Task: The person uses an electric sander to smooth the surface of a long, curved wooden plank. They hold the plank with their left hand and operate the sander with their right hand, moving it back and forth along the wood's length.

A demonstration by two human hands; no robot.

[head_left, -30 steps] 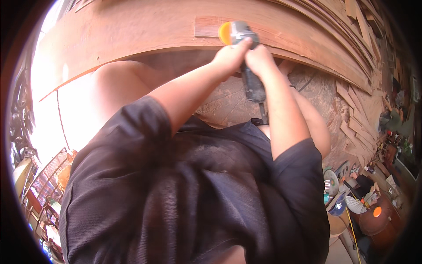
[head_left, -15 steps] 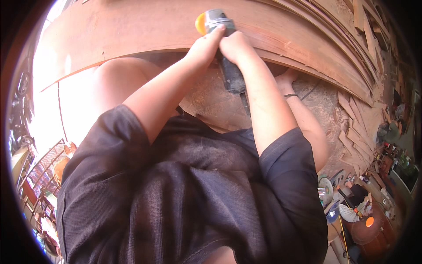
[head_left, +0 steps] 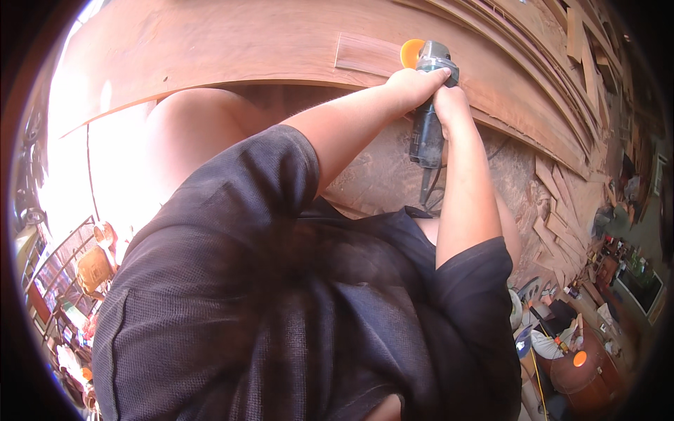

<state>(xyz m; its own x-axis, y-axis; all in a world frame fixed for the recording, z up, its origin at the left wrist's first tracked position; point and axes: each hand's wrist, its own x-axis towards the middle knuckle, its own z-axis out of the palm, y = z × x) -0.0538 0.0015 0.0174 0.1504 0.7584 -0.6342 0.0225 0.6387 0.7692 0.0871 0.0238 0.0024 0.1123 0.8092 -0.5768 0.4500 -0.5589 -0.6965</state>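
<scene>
At the upper middle of the frame, the left hand [head_left: 411,81] and the right hand [head_left: 449,105] are both clamped on a grey angle grinder [head_left: 427,126] with an orange guard [head_left: 411,52], which rests against a long reddish wooden board [head_left: 232,45].

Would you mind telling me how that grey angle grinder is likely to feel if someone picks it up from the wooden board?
The angle grinder looks rigid and probably hefty for its size: the left hand and right hand both grip it. Its long rounded body might roll if laid down. The trailing cord would likely tug.
</scene>
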